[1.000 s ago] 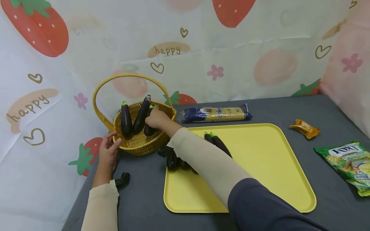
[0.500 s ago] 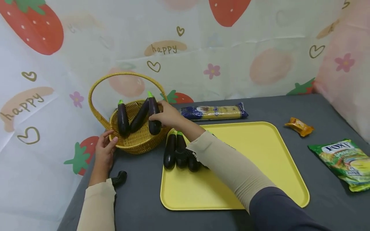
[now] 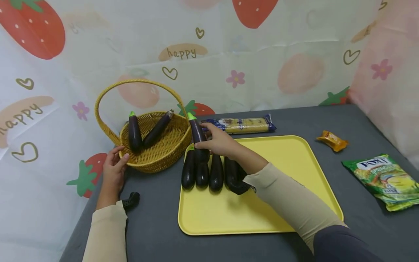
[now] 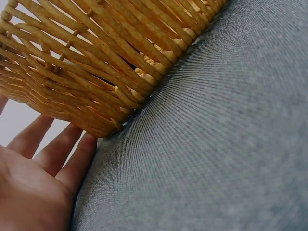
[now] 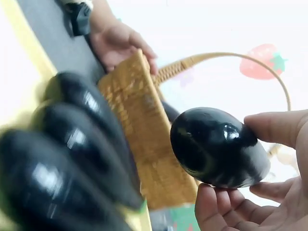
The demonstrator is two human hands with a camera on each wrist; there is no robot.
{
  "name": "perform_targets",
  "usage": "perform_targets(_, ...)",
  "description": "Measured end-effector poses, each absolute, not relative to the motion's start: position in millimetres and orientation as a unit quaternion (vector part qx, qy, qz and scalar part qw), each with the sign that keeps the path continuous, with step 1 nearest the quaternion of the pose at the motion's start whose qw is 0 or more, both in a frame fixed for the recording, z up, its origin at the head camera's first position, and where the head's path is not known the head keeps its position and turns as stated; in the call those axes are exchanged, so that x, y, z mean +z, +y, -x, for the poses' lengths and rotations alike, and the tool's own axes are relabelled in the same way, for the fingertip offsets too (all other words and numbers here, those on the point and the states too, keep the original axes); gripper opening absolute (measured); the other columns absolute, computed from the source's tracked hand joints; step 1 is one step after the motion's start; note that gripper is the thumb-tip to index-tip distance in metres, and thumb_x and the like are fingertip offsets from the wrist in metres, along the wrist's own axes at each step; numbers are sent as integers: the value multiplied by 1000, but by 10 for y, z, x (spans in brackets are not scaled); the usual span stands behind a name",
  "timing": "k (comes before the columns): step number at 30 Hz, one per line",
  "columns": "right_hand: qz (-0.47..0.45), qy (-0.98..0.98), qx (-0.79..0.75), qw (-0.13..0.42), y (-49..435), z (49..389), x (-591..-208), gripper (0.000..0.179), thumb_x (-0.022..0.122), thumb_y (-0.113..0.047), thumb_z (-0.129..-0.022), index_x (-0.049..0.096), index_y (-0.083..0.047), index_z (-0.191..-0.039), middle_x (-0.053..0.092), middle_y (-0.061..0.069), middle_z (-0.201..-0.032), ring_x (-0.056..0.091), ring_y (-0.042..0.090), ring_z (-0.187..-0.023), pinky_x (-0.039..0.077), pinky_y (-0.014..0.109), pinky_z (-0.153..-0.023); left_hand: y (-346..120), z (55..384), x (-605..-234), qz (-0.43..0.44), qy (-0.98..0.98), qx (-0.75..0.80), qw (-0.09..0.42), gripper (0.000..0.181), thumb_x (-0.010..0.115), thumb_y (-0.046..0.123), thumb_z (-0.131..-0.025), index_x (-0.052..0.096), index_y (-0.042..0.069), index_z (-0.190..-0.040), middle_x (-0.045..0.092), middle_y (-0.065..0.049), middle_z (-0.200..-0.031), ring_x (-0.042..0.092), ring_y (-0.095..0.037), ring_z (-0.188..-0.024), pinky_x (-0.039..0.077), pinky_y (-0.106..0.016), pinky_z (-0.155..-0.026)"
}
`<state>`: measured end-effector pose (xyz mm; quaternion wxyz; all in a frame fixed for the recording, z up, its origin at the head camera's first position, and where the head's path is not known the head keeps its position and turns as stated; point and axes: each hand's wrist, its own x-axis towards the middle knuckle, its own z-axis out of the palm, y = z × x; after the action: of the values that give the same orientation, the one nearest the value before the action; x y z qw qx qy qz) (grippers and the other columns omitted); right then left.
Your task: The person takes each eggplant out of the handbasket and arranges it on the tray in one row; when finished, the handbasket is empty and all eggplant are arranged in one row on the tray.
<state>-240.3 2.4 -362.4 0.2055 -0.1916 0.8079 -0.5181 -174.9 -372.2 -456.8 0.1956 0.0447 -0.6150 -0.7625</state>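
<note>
My right hand (image 3: 220,140) grips a dark purple eggplant (image 3: 197,133) with a bright green stem end, between the basket's right side and the yellow tray (image 3: 262,222). In the right wrist view, thumb and fingers pinch this eggplant (image 5: 216,147) by its sides, its rounded end towards the camera. My left hand (image 3: 114,169) touches the outer left side of the wicker basket (image 3: 160,162); in the left wrist view its fingers (image 4: 60,149) lie fairly straight against the weave. Inside the basket are two eggplants, one upright (image 3: 134,133) and one slanted (image 3: 158,129). Several more eggplants (image 3: 216,174) lie on the tray.
A blue and yellow packet (image 3: 243,125) lies behind the tray. To the right are an orange-wrapped snack (image 3: 333,141) and a green FOX'S bag (image 3: 383,182). The basket's tall arched handle (image 3: 139,80) rises above its rim. A printed cloth wall stands behind the grey table (image 3: 157,225).
My right hand has lifted an eggplant out of the basket and carried it right, towards the tray. The left hand stays at the basket's side. The view has shifted slightly.
</note>
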Motion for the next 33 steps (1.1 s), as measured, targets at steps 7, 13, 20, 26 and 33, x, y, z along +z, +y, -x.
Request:
perform_targets(7, 151, 799, -547, 199, 608, 2335, -3700, 79, 70, -26, -92, 23, -20, -155, 47, 15, -132, 60, 29, -89, 51, 51, -76, -3720, 1761, -4570, -40, -620, -758, 198, 35, 58, -1, -96, 51, 0, -131, 55, -13, -125, 56, -18, -97, 49, -21, -72)
perform_targets(13, 110, 806, -550, 190, 1098, 2314, -3822, 78, 67, -25, -94, 20, -18, -156, 44, 19, -132, 60, 31, -99, 51, 51, -79, -3728, 1763, -4575, -50, -622, -758, 192, 36, 55, -2, -97, 49, -1, -132, 55, -11, -125, 56, -16, -92, 48, -21, -68)
perform_targets(20, 73, 813, -540, 204, 1476, 2170, -3991, 81, 66, -28, -94, 15, -13, -156, 40, 26, -134, 60, 33, -100, 53, 44, -77, -3730, 1758, -4559, -54, -622, -759, 188, 35, 55, -3, -97, 49, -1, -131, 56, -10, -125, 56, -16, -93, 48, -21, -68)
perform_targets(26, 54, 824, -527, 202, 1588, 2020, -4093, 85, 67, -33, -94, 14, -7, -155, 41, 26, -132, 59, 29, -81, 51, 40, -71, -3720, 1762, -4549, -53, -617, -761, 194, 36, 54, -4, -97, 48, -4, -133, 56, -11, -124, 56, -16, -89, 46, -21, -66)
perform_targets(33, 40, 850, -483, 207, 1590, 1924, -4191, 87, 65, -37, -94, 13, -3, -154, 46, 27, -130, 60, 26, -78, 49, 38, -70, -3724, 1746, -4563, -56, -616, -761, 195, 36, 53, -4, -97, 48, -4, -133, 55, -13, -125, 57, -19, -97, 49, -23, -71)
